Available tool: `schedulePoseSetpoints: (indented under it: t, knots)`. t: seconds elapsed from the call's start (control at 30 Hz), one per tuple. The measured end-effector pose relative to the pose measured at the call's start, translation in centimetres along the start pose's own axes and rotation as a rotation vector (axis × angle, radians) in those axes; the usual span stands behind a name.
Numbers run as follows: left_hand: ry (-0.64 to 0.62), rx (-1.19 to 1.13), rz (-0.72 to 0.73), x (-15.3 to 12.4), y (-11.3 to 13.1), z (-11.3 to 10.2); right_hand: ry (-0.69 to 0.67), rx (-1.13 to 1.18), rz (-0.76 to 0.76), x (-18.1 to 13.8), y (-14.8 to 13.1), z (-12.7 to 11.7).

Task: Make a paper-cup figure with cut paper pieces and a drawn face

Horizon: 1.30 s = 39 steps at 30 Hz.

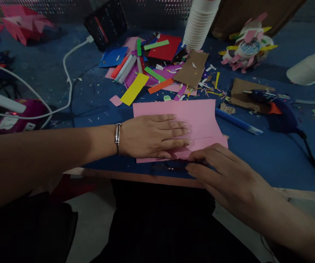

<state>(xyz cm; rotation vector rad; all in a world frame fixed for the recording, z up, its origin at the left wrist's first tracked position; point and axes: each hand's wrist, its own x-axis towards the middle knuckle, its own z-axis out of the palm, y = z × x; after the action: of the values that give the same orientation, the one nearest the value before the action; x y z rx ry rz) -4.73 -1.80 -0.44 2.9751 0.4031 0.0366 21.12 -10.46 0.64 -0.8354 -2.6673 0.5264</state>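
A pink paper sheet (198, 117) lies on the blue table (272, 160) near its front edge. My left hand (153, 136) rests flat on the sheet's left part, fingers stretched out and together, a metal bracelet on the wrist. My right hand (223, 171) is at the sheet's lower right corner, fingers bent and touching the paper's near edge. Dark scissors (171, 167) lie just below the sheet, between my two hands, partly hidden.
Coloured paper scraps and markers (146, 69) are piled behind the sheet. A blue pen (238, 122), a glue gun (272, 102) on cardboard, a stack of white cups (200, 23), a decorated cup (247, 47) and a white cable (67, 73) also lie on the table.
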Motion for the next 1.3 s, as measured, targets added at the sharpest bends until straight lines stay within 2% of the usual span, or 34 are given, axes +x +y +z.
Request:
schedulePoseSetpoints:
  t: [0.13, 0.33, 0.53, 0.83, 1.03, 1.2, 1.3]
  knots:
    - [-0.015, 0.016, 0.026, 0.1, -0.7, 0.5, -0.006, -0.005, 0.006, 0.0, -0.1, 0.1]
    - [0.078, -0.001, 0.078, 0.2, -1.1, 1.2, -0.027, -0.017, -0.024, -0.1, -0.1, -0.1]
    - [0.003, 0.019, 0.069, 0.3, -1.2, 1.3, -0.057, -0.022, -0.040, -0.3, 0.3, -0.3]
    - [0.052, -0.134, 0.046, 0.5, -1.0, 0.9, -0.052, 0.050, -0.018, 0.2, 0.1, -0.2]
    - [-0.059, -0.042, 0.025, 0.7, -0.9, 0.8, -0.057, 0.079, -0.059, 1.9, -0.6, 0.4]
    - [0.037, -0.094, 0.055, 0.5, -1.0, 0.9, -0.036, 0.039, -0.061, 2.5, -1.1, 0.8]
    - [0.001, -0.105, 0.025, 0.5, -1.0, 0.7, -0.007, 0.016, -0.056, 2.6, -1.3, 0.9]
